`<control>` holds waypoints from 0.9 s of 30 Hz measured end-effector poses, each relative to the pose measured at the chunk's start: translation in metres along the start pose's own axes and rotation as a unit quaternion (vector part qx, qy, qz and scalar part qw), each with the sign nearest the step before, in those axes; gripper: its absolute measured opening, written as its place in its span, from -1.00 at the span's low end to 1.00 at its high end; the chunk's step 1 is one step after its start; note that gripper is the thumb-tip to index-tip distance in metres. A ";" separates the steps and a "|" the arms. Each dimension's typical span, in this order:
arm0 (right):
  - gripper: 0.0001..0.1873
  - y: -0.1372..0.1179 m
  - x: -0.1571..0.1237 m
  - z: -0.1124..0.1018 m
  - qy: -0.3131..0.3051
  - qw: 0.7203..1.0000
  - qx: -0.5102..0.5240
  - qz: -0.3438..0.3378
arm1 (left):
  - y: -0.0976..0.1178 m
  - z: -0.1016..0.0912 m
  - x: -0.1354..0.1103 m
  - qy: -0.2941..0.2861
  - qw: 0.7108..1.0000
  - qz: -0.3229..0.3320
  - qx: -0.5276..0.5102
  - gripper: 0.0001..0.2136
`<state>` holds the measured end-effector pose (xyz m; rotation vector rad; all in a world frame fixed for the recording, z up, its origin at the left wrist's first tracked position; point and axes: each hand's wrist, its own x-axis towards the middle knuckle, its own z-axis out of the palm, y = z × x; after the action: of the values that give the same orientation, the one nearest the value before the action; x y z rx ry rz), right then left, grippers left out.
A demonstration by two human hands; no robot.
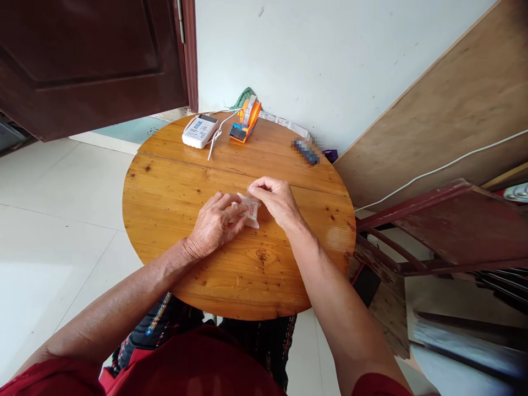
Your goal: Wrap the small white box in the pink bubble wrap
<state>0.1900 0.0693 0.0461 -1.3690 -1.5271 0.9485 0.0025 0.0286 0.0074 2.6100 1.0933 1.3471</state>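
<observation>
A small clear plastic packet [251, 213] with a red and white label lies on the round wooden table [173, 187] near its middle. My left hand [214, 224] rests on the packet's left side, fingers curled and pressing it down. My right hand [275, 199] pinches the packet's upper right edge between thumb and fingers. What the packet contains is hidden by my fingers.
At the table's far edge sit a white label printer [200, 131] with a white cord and an orange tape dispenser [246, 122]. A blurred dark object [306, 150] lies at the back right. A dark red wooden chair [445, 231] and a leaning board [454, 110] stand to the right.
</observation>
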 end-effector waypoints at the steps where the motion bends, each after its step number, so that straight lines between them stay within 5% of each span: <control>1: -0.89 -0.003 -0.005 -0.001 -0.009 1.000 -0.014 -0.018 | -0.001 0.000 0.000 0.003 1.000 0.003 0.000 -0.86; 7: -0.80 -0.004 -0.033 -0.006 -0.011 0.975 -0.152 -0.165 | -0.002 0.000 0.000 -0.014 1.000 0.001 -0.001 -0.86; 12: -0.75 0.001 -0.048 -0.015 -0.016 0.901 -0.332 -0.277 | -0.002 0.002 -0.001 -0.017 0.999 -0.034 -0.011 -0.92; 18: -0.66 -0.009 -0.063 -0.019 -0.092 0.851 -0.417 -0.305 | -0.001 0.004 -0.003 -0.006 0.999 -0.041 0.021 -0.85; 22: -0.55 -0.003 -0.079 -0.017 -0.091 0.864 -0.403 -0.288 | -0.001 0.005 -0.004 -0.004 0.999 -0.016 0.031 -0.87; 27: -0.75 0.005 -0.077 -0.028 0.026 0.916 -0.310 -0.253 | -0.002 0.006 -0.004 0.011 0.999 -0.002 0.033 -0.88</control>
<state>0.2210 -0.0066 0.0427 -1.2784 -2.1034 0.0944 0.0038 0.0294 0.0001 2.6430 1.1640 1.3662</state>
